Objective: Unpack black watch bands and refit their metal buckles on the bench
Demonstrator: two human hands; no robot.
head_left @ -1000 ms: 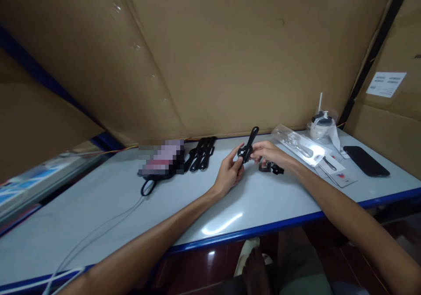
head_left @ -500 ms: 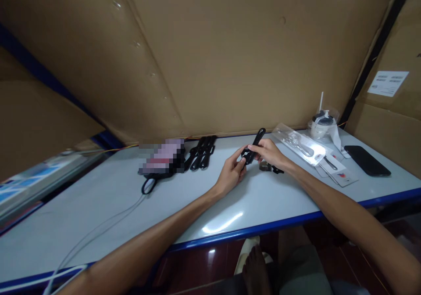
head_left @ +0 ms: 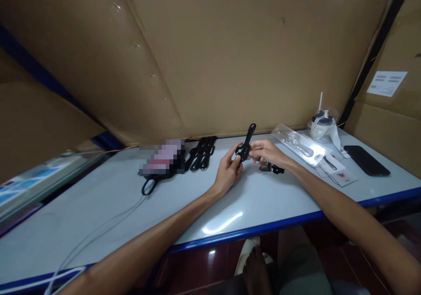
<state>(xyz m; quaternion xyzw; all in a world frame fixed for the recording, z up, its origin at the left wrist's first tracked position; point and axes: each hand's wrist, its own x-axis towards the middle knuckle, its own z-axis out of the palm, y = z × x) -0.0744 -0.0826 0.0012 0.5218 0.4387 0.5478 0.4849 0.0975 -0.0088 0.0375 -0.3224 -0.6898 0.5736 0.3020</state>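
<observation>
My left hand (head_left: 227,172) is closed round the lower end of a black long-handled tool (head_left: 244,148). Its rounded handle points up and away, and the wider middle part has a small light opening. Close against the tool's right side is my right hand (head_left: 267,152), fingers bent and pinched together. A small dark bit shows under those fingers; I cannot make out what it is. On the table just below the right hand lie a small brownish piece (head_left: 265,167) and a small black part (head_left: 278,170).
Several similar black tools (head_left: 201,154) lie left of my hands, beside a blurred pinkish device (head_left: 164,156) with a cable. To the right are clear plastic packs (head_left: 297,145), printed cards (head_left: 338,172), a black phone-like slab (head_left: 367,160) and a lidded cup (head_left: 319,126) with a straw.
The tool has shifted left and tilted more upright in my left hand. My right thumb has come off its face, and the right fingers now sit at its side.
</observation>
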